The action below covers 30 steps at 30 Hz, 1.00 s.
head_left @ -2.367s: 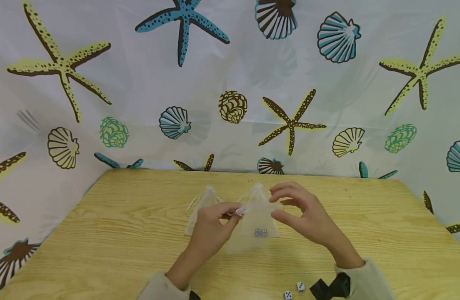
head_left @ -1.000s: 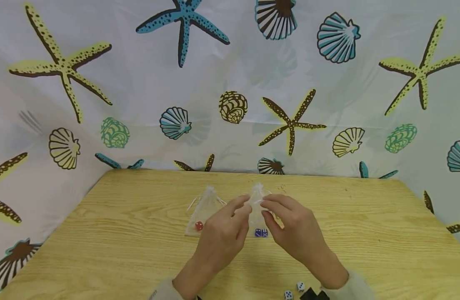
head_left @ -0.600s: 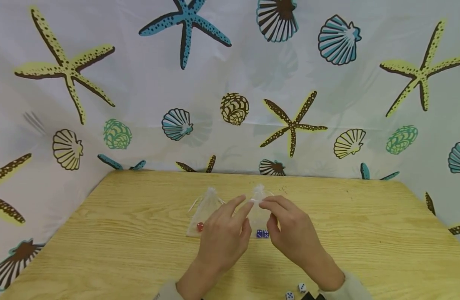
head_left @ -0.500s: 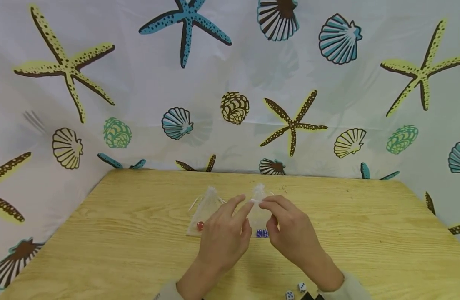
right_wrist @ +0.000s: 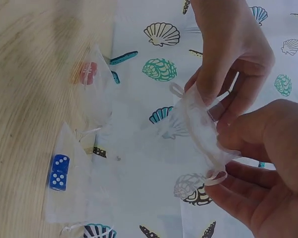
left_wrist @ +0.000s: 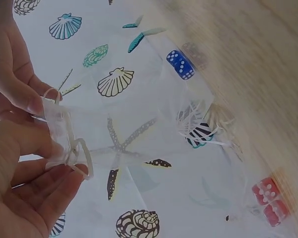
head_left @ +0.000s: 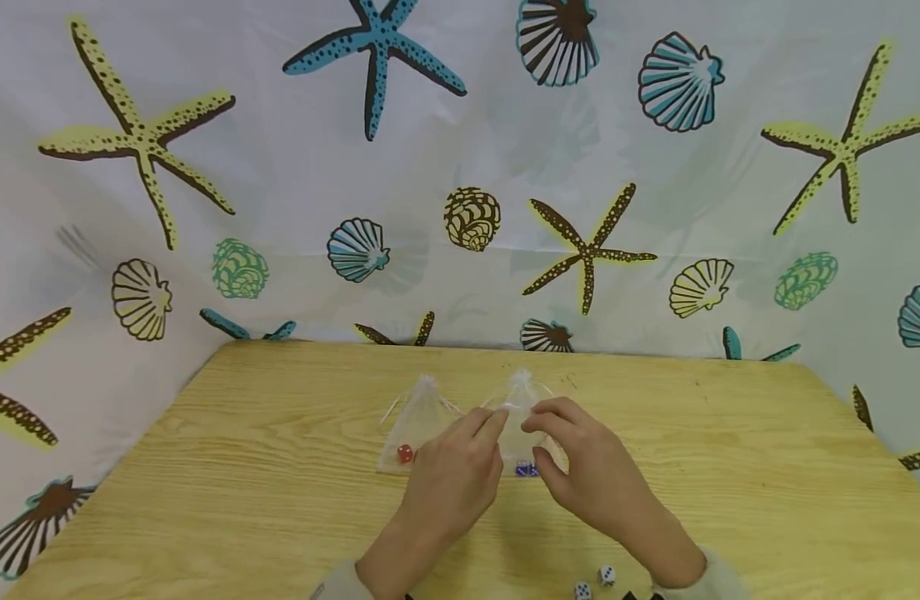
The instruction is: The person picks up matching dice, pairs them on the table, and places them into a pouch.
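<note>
A sheer white organza drawstring bag [right_wrist: 201, 129] is stretched between the two hands, its gathered mouth with a ribbon loop at each end. My left hand [head_left: 460, 471] pinches one side of that mouth, thumb and fingers on the fabric. The right hand [head_left: 595, 467] holds the opposite side, fingertips at the rim close to the left ones. In the head view the held bag is so sheer that it barely shows. Behind the hands, two similar tied bags lie on the table: one bag [head_left: 422, 412] with red dice [head_left: 405, 454], the other bag [head_left: 522, 392] with blue dice [head_left: 522, 469].
Two white dice, one die [head_left: 607, 575] slightly farther back than the other die [head_left: 582, 590], lie near the table's front, by the right wrist. The wooden table [head_left: 280, 433] ends at a white cloth [head_left: 407, 167] printed with shells and starfish.
Earlier my left hand held the bag while the right hovered apart; then both met at its mouth. Since half a second ago, the left fingers have lowered and the right thumb has parted from its fingers.
</note>
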Each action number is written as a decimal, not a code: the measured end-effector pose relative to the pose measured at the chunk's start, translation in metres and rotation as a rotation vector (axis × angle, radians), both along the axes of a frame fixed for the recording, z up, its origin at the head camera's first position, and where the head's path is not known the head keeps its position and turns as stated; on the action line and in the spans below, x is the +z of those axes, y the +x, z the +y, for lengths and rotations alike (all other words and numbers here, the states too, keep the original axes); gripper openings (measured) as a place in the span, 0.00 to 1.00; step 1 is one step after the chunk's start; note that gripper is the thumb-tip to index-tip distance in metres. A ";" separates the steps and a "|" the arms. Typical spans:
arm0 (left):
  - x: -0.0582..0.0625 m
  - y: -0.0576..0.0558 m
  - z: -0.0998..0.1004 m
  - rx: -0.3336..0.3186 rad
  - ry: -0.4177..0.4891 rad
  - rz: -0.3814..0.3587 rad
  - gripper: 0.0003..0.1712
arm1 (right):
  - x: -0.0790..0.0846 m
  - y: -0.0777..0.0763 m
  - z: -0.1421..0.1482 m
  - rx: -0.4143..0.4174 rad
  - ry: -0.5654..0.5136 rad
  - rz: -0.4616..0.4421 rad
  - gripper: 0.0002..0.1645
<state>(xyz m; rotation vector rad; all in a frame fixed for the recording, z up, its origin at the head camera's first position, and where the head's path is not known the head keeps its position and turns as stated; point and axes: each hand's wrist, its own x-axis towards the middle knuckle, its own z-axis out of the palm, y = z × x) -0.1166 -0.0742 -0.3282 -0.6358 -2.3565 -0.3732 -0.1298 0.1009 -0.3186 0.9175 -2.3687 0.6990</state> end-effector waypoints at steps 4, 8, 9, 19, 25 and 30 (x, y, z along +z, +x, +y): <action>0.000 -0.001 -0.001 -0.023 -0.024 -0.011 0.21 | 0.001 0.002 0.013 0.044 -0.033 -0.117 0.16; 0.000 -0.002 -0.001 -0.040 -0.039 -0.019 0.21 | 0.000 0.008 0.031 0.070 -0.087 -0.211 0.19; -0.001 -0.002 -0.001 -0.046 -0.042 -0.022 0.21 | -0.001 0.009 0.036 0.075 -0.090 -0.234 0.19; 0.000 -0.003 0.000 -0.073 -0.083 -0.025 0.19 | -0.027 0.021 0.077 0.163 0.152 -0.766 0.18; 0.001 -0.003 0.000 -0.070 -0.103 -0.037 0.18 | -0.042 0.023 0.078 0.175 0.144 -0.909 0.09; 0.002 -0.001 0.001 -0.075 -0.108 -0.067 0.19 | -0.048 0.023 0.075 0.165 0.162 -0.945 0.07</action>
